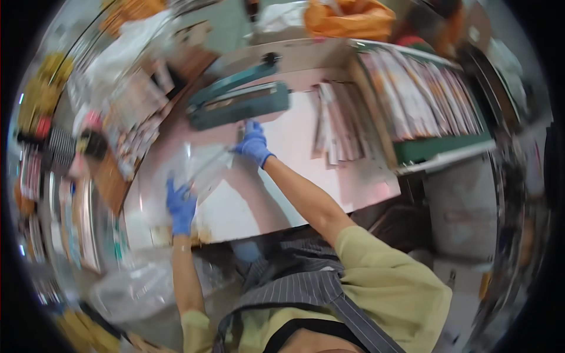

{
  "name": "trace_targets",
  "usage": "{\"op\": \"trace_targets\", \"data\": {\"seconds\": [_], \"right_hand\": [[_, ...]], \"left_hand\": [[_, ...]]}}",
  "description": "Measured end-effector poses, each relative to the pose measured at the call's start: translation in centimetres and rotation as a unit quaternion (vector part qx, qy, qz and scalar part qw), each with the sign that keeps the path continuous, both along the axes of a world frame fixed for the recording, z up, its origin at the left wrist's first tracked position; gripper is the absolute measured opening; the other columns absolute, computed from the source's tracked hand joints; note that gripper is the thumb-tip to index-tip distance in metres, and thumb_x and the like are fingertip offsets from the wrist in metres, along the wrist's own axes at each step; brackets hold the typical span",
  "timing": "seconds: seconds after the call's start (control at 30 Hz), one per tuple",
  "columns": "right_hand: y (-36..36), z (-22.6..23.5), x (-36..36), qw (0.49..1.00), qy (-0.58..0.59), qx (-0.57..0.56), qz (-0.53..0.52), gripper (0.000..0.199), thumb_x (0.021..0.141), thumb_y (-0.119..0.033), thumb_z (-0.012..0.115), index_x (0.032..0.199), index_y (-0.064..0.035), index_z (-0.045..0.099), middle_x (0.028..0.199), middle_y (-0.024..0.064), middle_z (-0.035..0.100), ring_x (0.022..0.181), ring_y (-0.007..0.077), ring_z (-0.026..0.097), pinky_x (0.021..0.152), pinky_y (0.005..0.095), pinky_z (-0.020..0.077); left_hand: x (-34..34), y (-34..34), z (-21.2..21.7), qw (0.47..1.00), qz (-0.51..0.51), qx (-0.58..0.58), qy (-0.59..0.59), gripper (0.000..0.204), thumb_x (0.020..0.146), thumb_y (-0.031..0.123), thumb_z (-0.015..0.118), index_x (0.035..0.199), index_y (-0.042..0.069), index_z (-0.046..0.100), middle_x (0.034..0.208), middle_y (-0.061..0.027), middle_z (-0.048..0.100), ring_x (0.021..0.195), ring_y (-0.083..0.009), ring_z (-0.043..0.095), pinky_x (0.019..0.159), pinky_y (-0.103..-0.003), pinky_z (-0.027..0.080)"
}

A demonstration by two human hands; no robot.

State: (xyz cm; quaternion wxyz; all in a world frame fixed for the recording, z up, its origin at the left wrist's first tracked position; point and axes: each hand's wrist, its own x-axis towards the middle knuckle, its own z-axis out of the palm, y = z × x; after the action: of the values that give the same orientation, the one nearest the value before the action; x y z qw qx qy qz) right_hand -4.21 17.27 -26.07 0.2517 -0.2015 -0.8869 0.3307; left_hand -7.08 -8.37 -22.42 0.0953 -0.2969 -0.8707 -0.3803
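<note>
A clear plastic bag (206,162), blurred and hard to outline, stretches between my two gloved hands over the white work surface. My left hand (181,206), in a blue glove, is at its near left end, index finger extended and thumb against the plastic. Farther up and to the right, my right hand (254,146) has its fingers closed at the bag's other edge. Just beyond that hand lies a blue-green bag sealer (241,106) with its long arm raised. Motion blur hides the exact fingertip contact.
A row of flat pinkish packets (341,120) lies right of the sealer. Beside it stands a green-lined box (432,152) full of upright packets. Left of the surface, a brown board edge (112,182) borders piled packets. An orange bag (350,20) sits at the back.
</note>
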Motion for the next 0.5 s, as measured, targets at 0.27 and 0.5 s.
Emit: {"op": "trace_targets", "data": {"seconds": [0.27, 0.5], "right_hand": [[16.4, 18.1, 21.7, 0.993, 0.097, 0.037, 0.056, 0.067, 0.071, -0.038, 0.067, 0.12, -0.0003, 0.041, 0.115, 0.0193, 0.045, 0.109, 0.0313, 0.043, 0.094, 0.0359, 0.0324], [49.0, 16.6, 40.4, 0.801, -0.088, 0.273, -0.525, 0.03, 0.067, -0.03, 0.062, 0.082, -0.0034, 0.059, 0.087, 0.019, 0.058, 0.078, 0.035, 0.056, 0.068, 0.0414, 0.0458]], "left_hand": [[7.3, 15.3, 2.8, 0.955, -0.244, 0.129, -0.112, 0.049, 0.067, 0.007, 0.064, 0.113, 0.003, 0.049, 0.118, -0.0117, 0.048, 0.08, -0.0141, 0.057, 0.062, -0.022, 0.046], [9.9, 32.2, -3.0, 0.967, -0.252, -0.01, -0.043, 0.066, 0.08, 0.032, 0.05, 0.131, -0.002, 0.023, 0.135, -0.0167, 0.027, 0.123, -0.0298, 0.028, 0.102, -0.036, 0.021]]}}
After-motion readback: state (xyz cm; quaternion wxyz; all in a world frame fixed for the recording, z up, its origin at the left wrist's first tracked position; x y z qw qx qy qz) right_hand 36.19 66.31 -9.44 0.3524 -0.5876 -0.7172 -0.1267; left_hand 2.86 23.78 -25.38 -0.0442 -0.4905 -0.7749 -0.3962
